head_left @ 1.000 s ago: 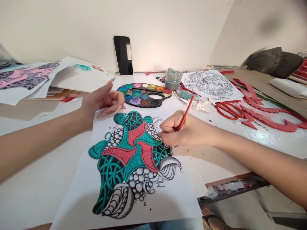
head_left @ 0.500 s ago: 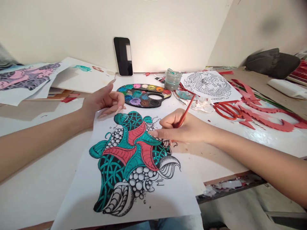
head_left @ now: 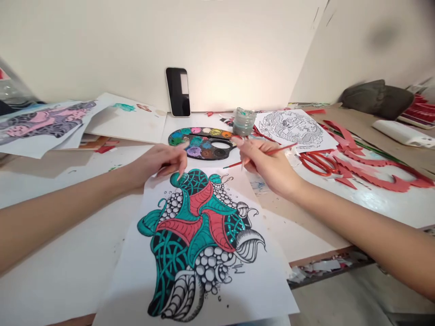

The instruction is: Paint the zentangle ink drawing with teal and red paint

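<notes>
Head view: at frame centre the right hand (head_left: 268, 165) is closed in a pinch on a red paintbrush (head_left: 284, 148), held nearly level above the tabletop (head_left: 61, 253), its tip just beside the paint palette (head_left: 204, 142). The left hand (head_left: 163, 160), fingers loosely bent and holding nothing, presses the upper edge of the painted drawing sheet (head_left: 258, 290). A water jar (head_left: 244, 121) stands just behind the right hand.

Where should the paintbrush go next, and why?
Probably a small dip into the oval black paint palette: the right hand holds the thin red paintbrush off the teal-and-red patterned drawing, its tip pointing at the palette's near edge, while the left hand pins the sheet.
</notes>
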### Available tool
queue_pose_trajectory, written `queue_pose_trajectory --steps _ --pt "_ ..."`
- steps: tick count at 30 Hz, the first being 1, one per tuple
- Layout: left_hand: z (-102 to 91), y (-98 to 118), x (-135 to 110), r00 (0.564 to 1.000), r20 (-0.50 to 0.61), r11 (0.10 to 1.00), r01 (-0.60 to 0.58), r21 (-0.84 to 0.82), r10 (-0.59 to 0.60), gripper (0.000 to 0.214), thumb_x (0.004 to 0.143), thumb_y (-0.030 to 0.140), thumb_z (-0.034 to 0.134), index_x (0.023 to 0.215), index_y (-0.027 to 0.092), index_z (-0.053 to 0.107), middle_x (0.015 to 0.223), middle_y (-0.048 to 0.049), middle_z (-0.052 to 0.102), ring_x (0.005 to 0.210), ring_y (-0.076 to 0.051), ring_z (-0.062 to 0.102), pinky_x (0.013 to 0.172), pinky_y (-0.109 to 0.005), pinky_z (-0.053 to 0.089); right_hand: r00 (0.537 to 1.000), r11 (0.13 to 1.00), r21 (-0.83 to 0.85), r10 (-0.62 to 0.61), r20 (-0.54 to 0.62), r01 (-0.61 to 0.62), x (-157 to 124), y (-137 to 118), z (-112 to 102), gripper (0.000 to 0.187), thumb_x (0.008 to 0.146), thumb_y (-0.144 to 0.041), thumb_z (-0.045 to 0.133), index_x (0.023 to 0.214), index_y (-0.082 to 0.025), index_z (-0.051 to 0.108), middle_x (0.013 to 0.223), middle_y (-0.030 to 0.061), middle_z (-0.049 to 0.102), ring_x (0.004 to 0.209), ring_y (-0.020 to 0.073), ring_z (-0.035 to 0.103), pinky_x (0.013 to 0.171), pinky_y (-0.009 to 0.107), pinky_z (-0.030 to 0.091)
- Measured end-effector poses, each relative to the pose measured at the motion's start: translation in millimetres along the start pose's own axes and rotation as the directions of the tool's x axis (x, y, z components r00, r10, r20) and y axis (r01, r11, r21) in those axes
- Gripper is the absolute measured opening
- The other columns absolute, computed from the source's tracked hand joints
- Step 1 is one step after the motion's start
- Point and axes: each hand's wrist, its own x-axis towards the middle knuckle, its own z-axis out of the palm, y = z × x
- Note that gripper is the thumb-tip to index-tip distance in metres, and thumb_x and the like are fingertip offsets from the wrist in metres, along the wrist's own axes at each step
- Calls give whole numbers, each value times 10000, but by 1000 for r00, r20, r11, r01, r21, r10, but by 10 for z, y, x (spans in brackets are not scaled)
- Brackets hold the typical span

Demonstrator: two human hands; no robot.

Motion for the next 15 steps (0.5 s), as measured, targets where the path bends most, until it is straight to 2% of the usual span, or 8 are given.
queue_pose_trajectory --steps 2,4,6,8,11,13,15 --pt "12 12 -13 1000 6 998 -21 55 20 518 969 538 592 615 169 674 337 53 354 331 -35 277 392 -168 287 996 995 -85 -41 74 47 3 -34 -7 524 905 -602 685 600 -183 610 499 -42 456 464 69 379 465 267 269" --pt "35 47 -25 999 9 992 -47 120 46 482 978 478 595 616 171 679 344 60 343 342 -29 268 414 -161 303 990 990 -126 -48 130 65 43 -59 -8 538 953 -639 589 698 -173 670 583 -15 551 534 83 473 526 265 363" --pt "65 90 -30 998 16 980 -69 185 68 482 976 457 590 601 166 676 355 62 331 348 -28 267 413 -165 290 986 982 -169 -53 158 80 150 -51 0 559 982 -666 505 773 -173 666 655 1 614 587 95 529 590 273 421" --pt "94 124 -30 996 39 970 -83 229 76 481 966 449 595 590 157 667 378 57 340 364 -33 281 399 -176 263 980 960 -251 -80 180 124 334 -12 24 521 957 -674 544 805 -182 621 697 4 651 627 105 560 641 283 446" --pt "115 140 -29 994 76 958 -92 273 73 479 959 435 591 578 149 646 418 37 418 393 -41 308 396 -183 255 982 940 -316 -72 175 126 703 48 108 531 942 -669 576 720 -188 558 674 27 669 639 119 594 691 296 467" --pt "111 135 -33 994 82 954 -89 286 68 468 959 415 578 583 144 640 475 7 516 419 -42 331 401 -184 245 986 952 -288 -63 153 105 937 66 192 565 982 -657 514 683 -182 571 671 47 671 637 124 625 720 300 487" --pt "101 127 -38 994 86 953 -88 291 65 458 963 398 560 594 140 646 509 -11 564 434 -44 341 409 -187 234 985 949 -311 0 171 54 1111 73 280 590 1019 -622 469 644 -179 579 636 57 660 598 129 623 712 311 491"
